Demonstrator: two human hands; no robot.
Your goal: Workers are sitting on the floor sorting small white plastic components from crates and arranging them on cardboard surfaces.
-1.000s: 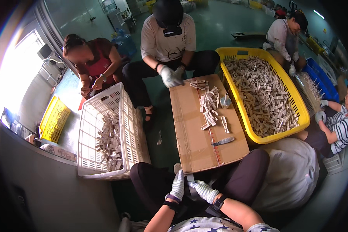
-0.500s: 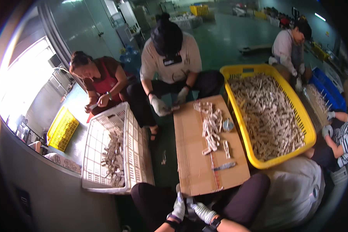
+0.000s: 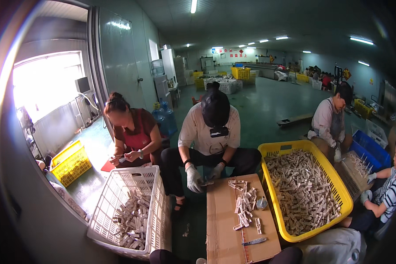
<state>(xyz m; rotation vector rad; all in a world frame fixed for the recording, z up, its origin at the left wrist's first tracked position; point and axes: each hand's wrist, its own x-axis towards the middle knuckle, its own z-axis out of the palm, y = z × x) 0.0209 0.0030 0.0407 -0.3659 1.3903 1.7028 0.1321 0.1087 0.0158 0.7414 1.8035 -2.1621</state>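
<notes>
Neither of my hands shows now; only my dark-clad knees [image 3: 287,256] reach in at the lower edge. A small pale patch there is too cut off to name. Before me lies a flat cardboard surface [image 3: 220,220] with a loose pile of pale, slim clip-like pieces [image 3: 245,204]. A single piece [image 3: 258,225] rests apart from the pile. Near it are a grey knife-like strip [image 3: 254,241] and a small grey-blue roundish thing [image 3: 262,203]. Across the cardboard, a co-worker's gloved hands [image 3: 194,179] hold something small at its far left corner.
A yellow crate [image 3: 273,207] full of similar pieces stands right of the cardboard. On the left is a white crate [image 3: 102,211], partly filled. Three other people sit around, with a blue crate [image 3: 368,147] at the far right and another yellow crate [image 3: 70,163] by the doorway.
My view has tilted up, so the room shows more and the scene sits lower. My gloved hands, earlier together at the cardboard's near edge, have dropped out of the picture.
</notes>
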